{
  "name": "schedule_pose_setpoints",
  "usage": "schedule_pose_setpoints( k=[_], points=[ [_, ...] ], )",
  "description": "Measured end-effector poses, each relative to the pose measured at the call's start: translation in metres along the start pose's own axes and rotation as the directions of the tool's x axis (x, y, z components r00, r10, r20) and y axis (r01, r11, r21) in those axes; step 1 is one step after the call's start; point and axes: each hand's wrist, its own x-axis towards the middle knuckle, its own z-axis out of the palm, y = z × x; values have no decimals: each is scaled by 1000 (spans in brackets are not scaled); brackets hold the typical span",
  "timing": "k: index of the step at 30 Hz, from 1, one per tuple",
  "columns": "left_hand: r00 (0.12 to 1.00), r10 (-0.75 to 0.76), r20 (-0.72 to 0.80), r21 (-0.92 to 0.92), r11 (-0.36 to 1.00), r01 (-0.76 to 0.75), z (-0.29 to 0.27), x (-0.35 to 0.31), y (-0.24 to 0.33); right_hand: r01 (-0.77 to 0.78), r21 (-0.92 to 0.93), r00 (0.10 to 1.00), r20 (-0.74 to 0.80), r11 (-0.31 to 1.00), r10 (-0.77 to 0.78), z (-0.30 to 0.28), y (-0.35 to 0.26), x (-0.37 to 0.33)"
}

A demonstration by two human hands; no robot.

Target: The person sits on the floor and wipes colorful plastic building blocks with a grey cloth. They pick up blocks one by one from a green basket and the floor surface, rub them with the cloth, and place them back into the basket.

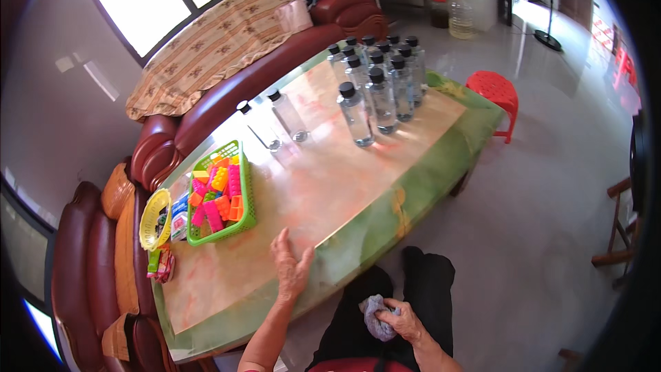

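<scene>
My left hand [292,269] rests near the table's front edge, fingers stretched out, holding nothing. Over my lap, my right hand [404,322] grips a bunched greyish-purple cloth [377,318]. Left of centre on the marbled table [303,200] sits a green plastic basket [250,215] heaped with colourful toy building blocks [215,196]. Behind it stand two clear bottles with black caps, one [289,118] slightly right of the other [259,127]. Several more such bottles [357,118] are grouped toward the far right of the tabletop.
A yellow basket [155,220] and small packets [180,217] lie at the table's left end. Maroon sofas [227,100] line the far and left sides. A red stool [494,89] stands off the right end; a wooden chair [616,234] is at far right.
</scene>
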Motion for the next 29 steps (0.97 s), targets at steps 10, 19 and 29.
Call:
schedule_pose_setpoints(
  k=[10,19,29],
  points=[
    [775,331,539,381,724,-574,19,-27,45,201,-942,410,-168,268,-896,-39,-54,-37],
    [655,378,654,291,673,-680,20,-15,56,43,-885,435,-401,464,-806,-106,-56,-39],
    [629,338,700,271,688,-673,25,-10,45,336,-928,458,310,-161,-833,18,-91,110]
  ],
)
